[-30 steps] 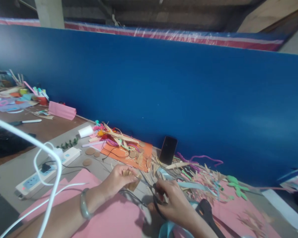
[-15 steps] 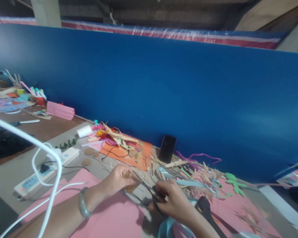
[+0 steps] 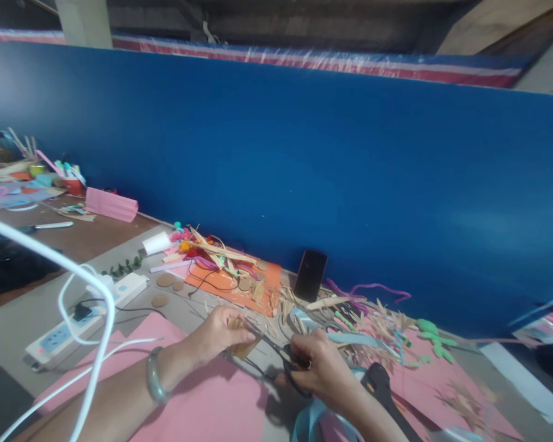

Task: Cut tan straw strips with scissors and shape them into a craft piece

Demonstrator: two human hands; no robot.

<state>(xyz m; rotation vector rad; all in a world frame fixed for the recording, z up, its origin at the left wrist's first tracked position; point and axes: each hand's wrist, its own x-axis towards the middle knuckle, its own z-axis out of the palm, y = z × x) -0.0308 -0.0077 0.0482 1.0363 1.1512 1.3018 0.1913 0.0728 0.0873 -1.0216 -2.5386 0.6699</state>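
From the head view, we see our left hand (image 3: 223,333) with thumb and fingers pinched closed on a small tan piece (image 3: 246,348), just above the pink paper (image 3: 212,405). Our right hand (image 3: 322,365) curls around the handles of dark scissors (image 3: 291,376), whose blades reach to the piece; we cannot tell whether they touch it. Beyond, a phone (image 3: 311,275) leans against the blue wall (image 3: 304,153), near an orange sheet (image 3: 271,276).
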